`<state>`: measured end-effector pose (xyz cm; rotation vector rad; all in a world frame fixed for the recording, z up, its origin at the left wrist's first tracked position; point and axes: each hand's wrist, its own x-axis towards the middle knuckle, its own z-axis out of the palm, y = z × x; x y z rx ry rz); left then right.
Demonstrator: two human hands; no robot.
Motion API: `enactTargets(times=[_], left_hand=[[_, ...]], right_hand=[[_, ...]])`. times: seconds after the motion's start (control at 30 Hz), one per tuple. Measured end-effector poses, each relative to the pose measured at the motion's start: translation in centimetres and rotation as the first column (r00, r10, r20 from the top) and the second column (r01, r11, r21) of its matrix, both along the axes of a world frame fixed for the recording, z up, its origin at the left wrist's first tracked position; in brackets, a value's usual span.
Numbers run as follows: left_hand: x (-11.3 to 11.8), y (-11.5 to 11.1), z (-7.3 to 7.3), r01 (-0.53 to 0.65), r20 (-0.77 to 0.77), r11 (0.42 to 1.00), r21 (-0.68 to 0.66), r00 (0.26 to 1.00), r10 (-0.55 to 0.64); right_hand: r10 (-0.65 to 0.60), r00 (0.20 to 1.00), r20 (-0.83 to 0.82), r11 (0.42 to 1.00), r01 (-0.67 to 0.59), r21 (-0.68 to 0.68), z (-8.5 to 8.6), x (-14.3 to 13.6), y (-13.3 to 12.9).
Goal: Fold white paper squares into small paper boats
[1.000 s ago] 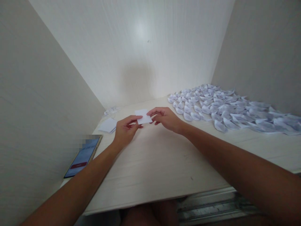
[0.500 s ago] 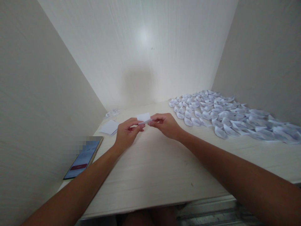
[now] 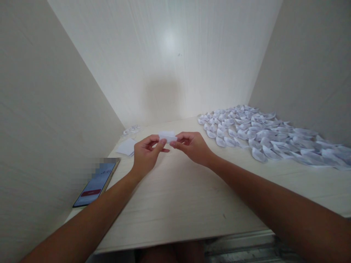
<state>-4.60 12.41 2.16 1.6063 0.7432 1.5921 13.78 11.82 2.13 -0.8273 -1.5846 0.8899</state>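
A small white piece of paper with a folded edge is held above the middle of the table. My left hand pinches its left side, the thumb resting on the near face. The right side is gripped between the thumb and fingers of my right hand. Left of my left hand lies a small stack of white paper sheets. Many folded white paper pieces, shaped like small boats, cover the right back part of the table.
A phone with a lit screen lies on the pale table at the left, beside my left forearm. Small white pieces sit in the back left corner. Walls enclose the table at the left, back and right.
The paper's folded strip has tilted and now faces the camera more. My left thumb has moved up onto it, and my left hand has shifted slightly left.
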Motion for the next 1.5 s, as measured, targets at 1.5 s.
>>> enactTargets(times=[1.5], left_hand=[[0.31,0.45,-0.67,0.091,0.038,0.987,-0.131,0.995,-0.087]], right_hand=[[-0.044,0.990,-0.136,0.997,0.035,-0.069,-0.25,0.07,0.06]])
